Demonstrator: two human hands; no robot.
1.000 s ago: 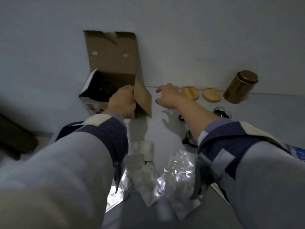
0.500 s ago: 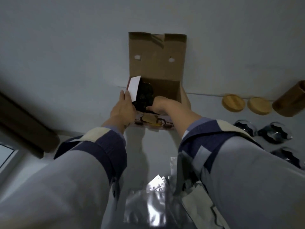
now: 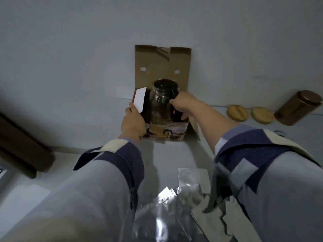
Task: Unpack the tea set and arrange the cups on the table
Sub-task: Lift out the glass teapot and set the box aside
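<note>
Pale counter carries crinkled plastic bags nearest, below both hands. Left hand pinches the carton's white side flap. Beside it, right hand curls round the glass teapot, partly raised from the carton. Farther right: two wooden lids, brown canister.
</note>
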